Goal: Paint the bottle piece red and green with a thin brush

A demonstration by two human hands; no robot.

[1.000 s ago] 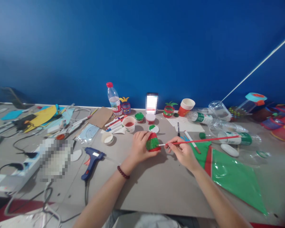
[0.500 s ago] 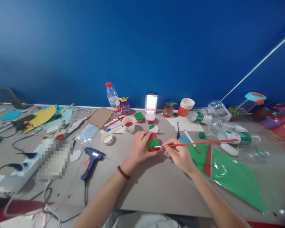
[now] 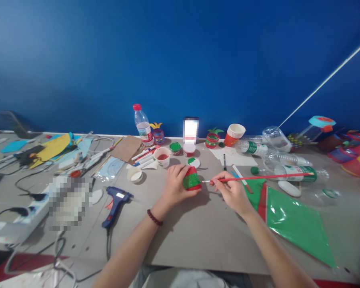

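My left hand (image 3: 176, 181) is closed around a small cup painted red and green (image 3: 192, 180), tilted on its side above the table. Part of the cup is hidden behind my fingers. In my right hand (image 3: 228, 187) I pinch a long red paintbrush (image 3: 258, 177) near its bristle end. Its tip points left and lies close to the cup's lower right edge; whether it touches is hard to tell. Beyond the cup lie a white lid with green paint (image 3: 193, 162), an open green paint jar (image 3: 175, 148) and a white-topped jar (image 3: 189, 150).
A blue glue gun (image 3: 117, 205) and a power strip (image 3: 30, 208) with cords lie left. A paper cup of reddish liquid (image 3: 162, 157) stands near a small white cup (image 3: 135, 175). Green sheets (image 3: 297, 224) and plastic bottles (image 3: 300, 173) lie right. A blue wall rises behind.
My right hand has moved slightly right with the paintbrush, drawing its tip off the cup's face to its edge. The cup has shifted slightly left and turned, showing more red.
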